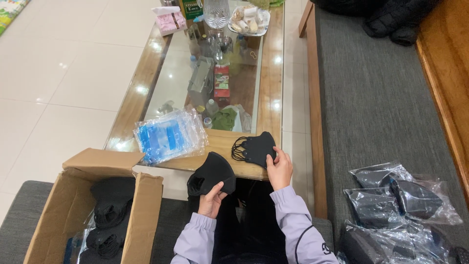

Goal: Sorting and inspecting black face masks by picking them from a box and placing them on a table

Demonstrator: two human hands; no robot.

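Observation:
My left hand [212, 201] grips a small stack of black face masks [211, 174] by its lower edge, held just in front of the table's near edge. My right hand [279, 168] rests its fingers on a second stack of black masks [254, 148] that lies on the wooden rim of the glass-topped coffee table [271, 88]. Both sleeves are pale lilac. A pile of clear plastic bags with blue print [168, 136] lies on the table to the left of the masks.
An open cardboard box [73, 205] holding more black masks stands at my lower left. Bagged black masks [400, 195] lie on the grey sofa cushion to my right. Bottles, a glass vase, a tissue pack and a snack plate crowd the table's far end.

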